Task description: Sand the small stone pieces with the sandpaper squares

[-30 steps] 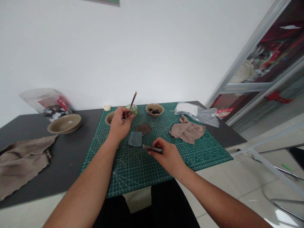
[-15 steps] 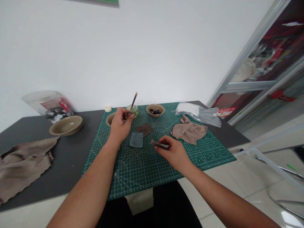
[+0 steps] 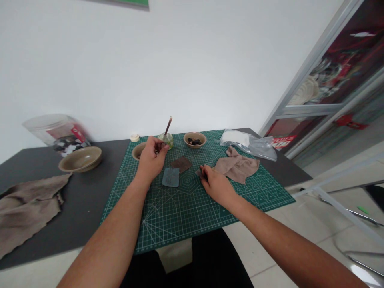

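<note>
My left hand (image 3: 153, 156) is closed in a pinch on a small dark piece, raised over the green cutting mat (image 3: 168, 224) in front of a bowl (image 3: 137, 151). Behind it a brush (image 3: 168, 125) leans in a small glass jar (image 3: 169, 139). My right hand (image 3: 216, 182) has its fingers closed on a small dark, flat piece (image 3: 199, 173), mostly hidden by the fingers. Between the hands lie a grey-blue square (image 3: 171, 177) and a brown square (image 3: 181, 164). A bowl with dark pieces (image 3: 195, 140) stands behind.
A crumpled brown cloth (image 3: 238, 166) and a plastic bag (image 3: 258, 146) lie on the right. To the left are an empty bowl (image 3: 81, 159), a clear tub (image 3: 57, 130) and a large brown cloth (image 3: 30, 212). A white lid (image 3: 135, 137) sits near the wall.
My right hand has turned and shifted slightly, so the long dark piece in it now shows only a short end. My left hand stays nearly in place. The view has shifted a little.
</note>
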